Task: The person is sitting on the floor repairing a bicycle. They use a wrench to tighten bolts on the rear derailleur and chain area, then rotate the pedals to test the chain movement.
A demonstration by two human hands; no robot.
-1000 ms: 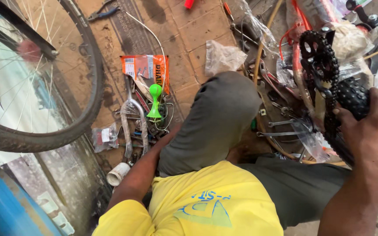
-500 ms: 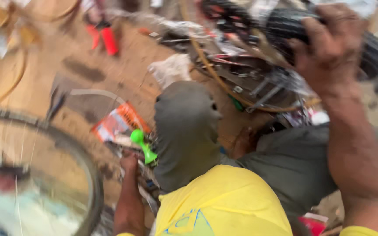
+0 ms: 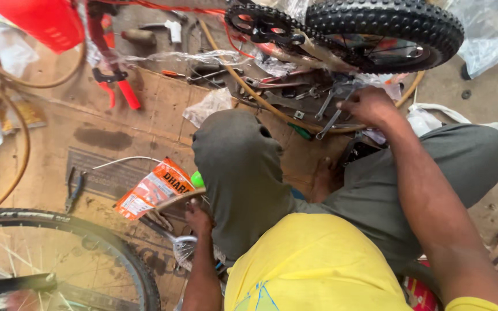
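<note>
My right hand (image 3: 370, 106) reaches forward over my grey-trousered knee (image 3: 243, 167) and closes its fingers on a metal spanner (image 3: 328, 122). The spanner lies among other tools under a small bike wheel with a knobby black tyre (image 3: 384, 26). A black chainring (image 3: 260, 23) sits just left of that wheel. My left hand (image 3: 197, 217) is down on the floor beside my knee, next to an orange packet (image 3: 154, 190), a green horn (image 3: 197, 179) and a chrome part (image 3: 184, 249). A thin curved strip crosses above its fingers; its grip is hidden.
A large spoked bicycle wheel (image 3: 59, 222) fills the lower left. Red-handled pliers (image 3: 119, 86) and a red container (image 3: 41, 20) lie at the top left on flattened cardboard (image 3: 59, 144). Small dark pliers (image 3: 75, 189) and clear plastic bags (image 3: 208, 106) lie nearby.
My right hand has come down off the small wheel's tyre to the spanners below it. The view has swung, and my left hand stays low beside the green horn.
</note>
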